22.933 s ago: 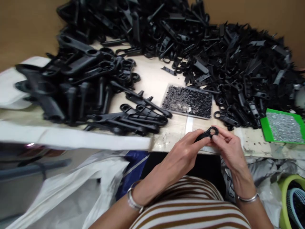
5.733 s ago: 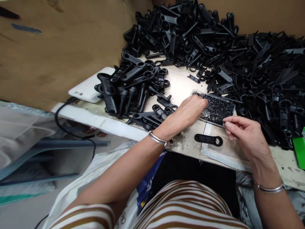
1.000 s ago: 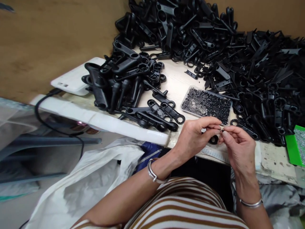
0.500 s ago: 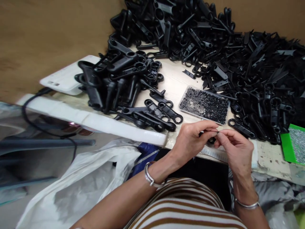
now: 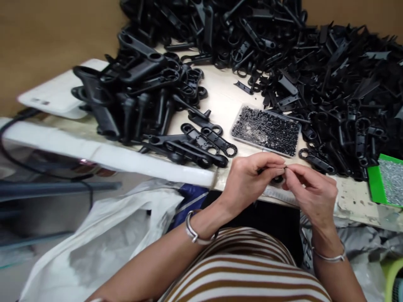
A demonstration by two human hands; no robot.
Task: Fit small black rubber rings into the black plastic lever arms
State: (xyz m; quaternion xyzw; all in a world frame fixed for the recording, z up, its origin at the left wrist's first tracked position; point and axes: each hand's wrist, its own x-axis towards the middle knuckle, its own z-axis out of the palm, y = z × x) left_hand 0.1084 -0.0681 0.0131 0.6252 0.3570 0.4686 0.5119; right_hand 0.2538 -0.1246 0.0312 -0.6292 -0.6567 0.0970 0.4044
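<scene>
My left hand (image 5: 248, 178) and my right hand (image 5: 310, 188) meet at the table's front edge, fingertips pinched together. Between the tips shows a tiny dark piece (image 5: 285, 168), too small to name; both hands seem to grip it. Under the fingers a black part (image 5: 277, 179) is mostly hidden. Just beyond my hands lies a clear plastic box (image 5: 263, 149) filled with small black pieces (image 5: 277, 132). Left of the box are several black plastic arms (image 5: 218, 140) with ringed ends.
Black plastic parts (image 5: 333, 71) are heaped across the back and right. A green tray (image 5: 374, 184) of small silvery pieces stands at the right edge. At left lie a white device (image 5: 59, 94) with a black cable (image 5: 15, 119) and a white foam strip (image 5: 103, 153). A white bag (image 5: 103, 243) hangs below.
The view has shifted, so the heaps and white device sit farther left and higher. My hands stay pinched together, with the right hand's fingers turned slightly.
</scene>
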